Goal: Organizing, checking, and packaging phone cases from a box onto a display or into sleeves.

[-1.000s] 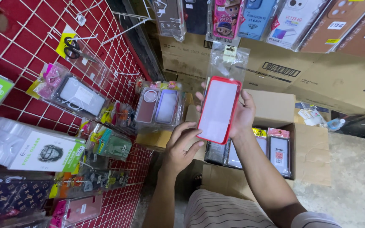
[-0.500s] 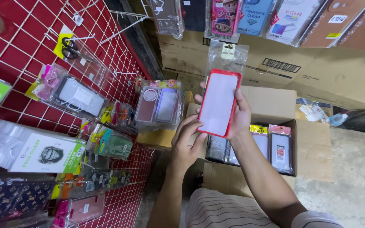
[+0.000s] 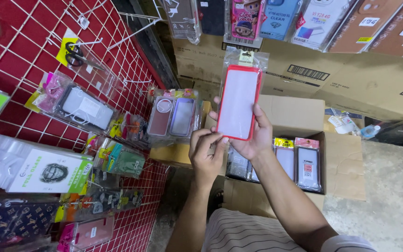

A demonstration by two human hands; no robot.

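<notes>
Right hand grips a red-rimmed phone case in clear plastic sleeve. Left hand, fingers curled, pinches its lower edge at seven o'clock.

Packaged cases on the red wire grid crowded the left of the frame, hooks jutting out upper centre. Hanging packs lined the top. The open carton blocked the centre; bare floor lay free lower right.
</notes>
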